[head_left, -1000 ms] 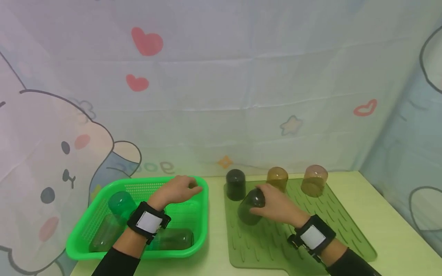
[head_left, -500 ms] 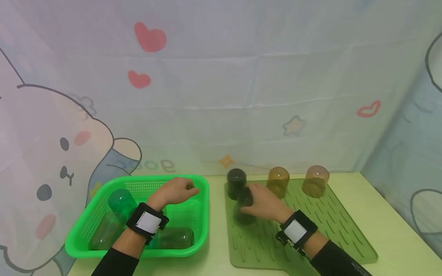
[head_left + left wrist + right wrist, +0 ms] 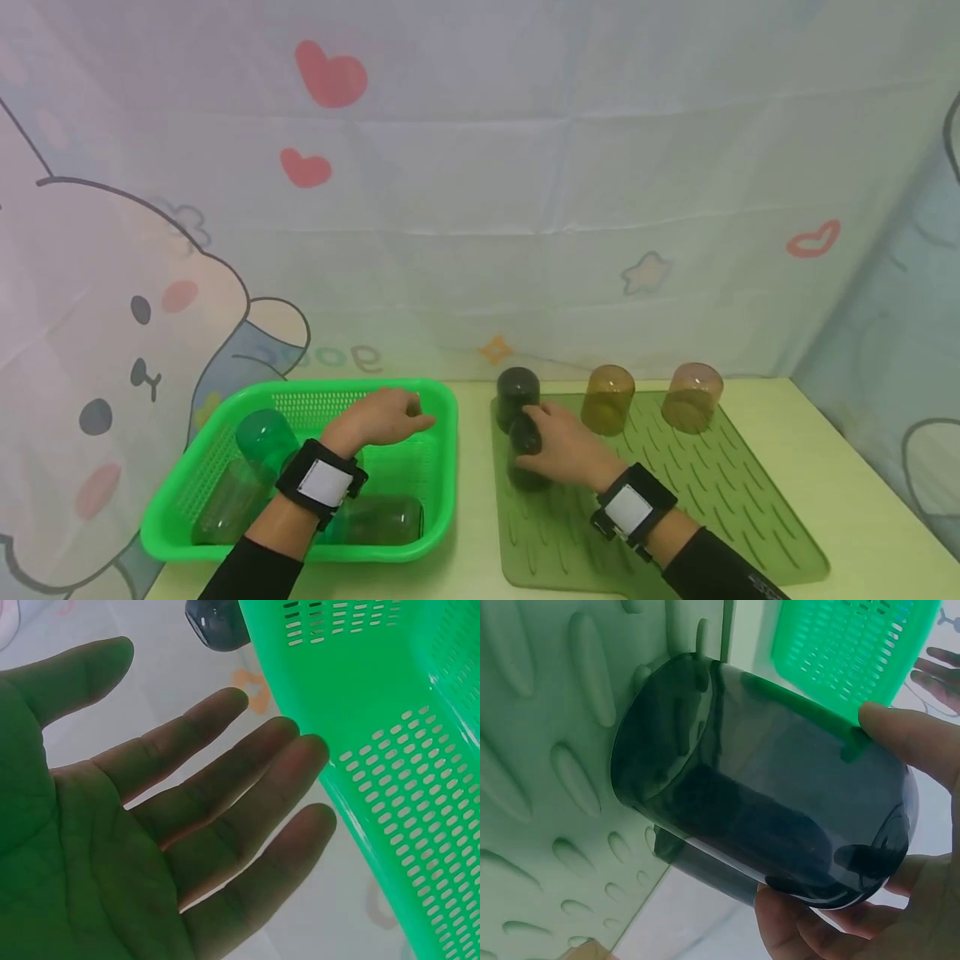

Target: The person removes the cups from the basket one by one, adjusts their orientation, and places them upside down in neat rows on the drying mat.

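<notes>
My right hand (image 3: 566, 450) grips a smoky dark tumbler (image 3: 780, 787) by its rounded base, thumb on one side and fingers on the other. The tumbler is upside down, its rim at the ridges of the green drying mat (image 3: 720, 500). Just behind it stands a second dark tumbler (image 3: 517, 390), also inverted. Over the green plastic basket (image 3: 447, 467) hovers my left hand (image 3: 378, 415), holding nothing, its fingers loosely extended in the left wrist view. Inside the basket lie a teal tumbler (image 3: 266, 437) and greyish see-through tumblers (image 3: 386, 518), partly hidden by the left forearm.
Along the mat's back edge an amber tumbler (image 3: 609, 400) and a pinkish tumbler (image 3: 692, 398) stand upside down. The pale yellow table (image 3: 476, 500) shows between basket and mat. A printed cloth (image 3: 480, 208) hangs right behind the table.
My right hand has carried the dark tumbler left and set it straighter on the mat, in front of the other dark one. The left hand has stayed over the basket.
</notes>
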Action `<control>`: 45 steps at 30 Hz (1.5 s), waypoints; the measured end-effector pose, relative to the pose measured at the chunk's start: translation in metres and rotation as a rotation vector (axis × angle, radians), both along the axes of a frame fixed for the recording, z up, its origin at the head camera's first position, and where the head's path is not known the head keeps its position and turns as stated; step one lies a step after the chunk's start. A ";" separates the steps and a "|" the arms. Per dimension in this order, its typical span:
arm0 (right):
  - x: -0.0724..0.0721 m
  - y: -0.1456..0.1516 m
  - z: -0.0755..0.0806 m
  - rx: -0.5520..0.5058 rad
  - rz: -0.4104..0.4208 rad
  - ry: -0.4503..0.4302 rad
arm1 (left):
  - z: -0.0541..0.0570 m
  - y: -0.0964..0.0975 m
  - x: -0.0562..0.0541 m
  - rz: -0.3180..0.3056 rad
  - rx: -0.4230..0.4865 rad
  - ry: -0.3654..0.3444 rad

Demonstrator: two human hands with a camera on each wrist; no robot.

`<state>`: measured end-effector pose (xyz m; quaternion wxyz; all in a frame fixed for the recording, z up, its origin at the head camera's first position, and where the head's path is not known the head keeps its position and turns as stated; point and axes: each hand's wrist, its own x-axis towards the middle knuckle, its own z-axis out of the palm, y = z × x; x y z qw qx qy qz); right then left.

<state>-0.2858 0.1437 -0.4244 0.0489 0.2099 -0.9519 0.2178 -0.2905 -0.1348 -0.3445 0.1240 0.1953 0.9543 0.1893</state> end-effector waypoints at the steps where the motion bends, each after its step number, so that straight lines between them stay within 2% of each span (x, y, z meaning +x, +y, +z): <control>1: 0.001 0.000 0.000 0.002 0.000 -0.001 | -0.001 0.000 0.001 0.000 -0.004 -0.001; 7: 0.006 -0.003 -0.003 -0.016 0.000 0.020 | -0.004 0.001 0.003 0.014 -0.011 -0.005; 13: 0.007 -0.006 -0.008 -0.026 -0.001 0.020 | -0.004 -0.004 0.004 -0.009 0.003 -0.013; 21: 0.008 -0.004 -0.008 -0.084 0.003 0.006 | 0.004 -0.020 0.002 -0.013 -0.038 -0.022; 26: 0.010 0.011 -0.001 -0.101 -0.007 0.014 | 0.001 -0.030 -0.009 0.021 -0.089 -0.049; 30: 0.015 0.033 0.005 -0.133 -0.045 -0.015 | -0.001 -0.035 -0.016 0.048 -0.141 -0.061; 37: 0.028 0.067 0.018 -0.143 -0.105 -0.087 | -0.012 -0.056 -0.024 0.121 -0.297 -0.013; 42: 0.036 0.086 0.014 -0.138 -0.083 -0.133 | -0.024 -0.071 -0.026 0.190 -0.368 -0.042; 45: 0.041 0.098 0.009 -0.152 -0.076 -0.169 | -0.029 -0.073 -0.026 0.205 -0.381 -0.050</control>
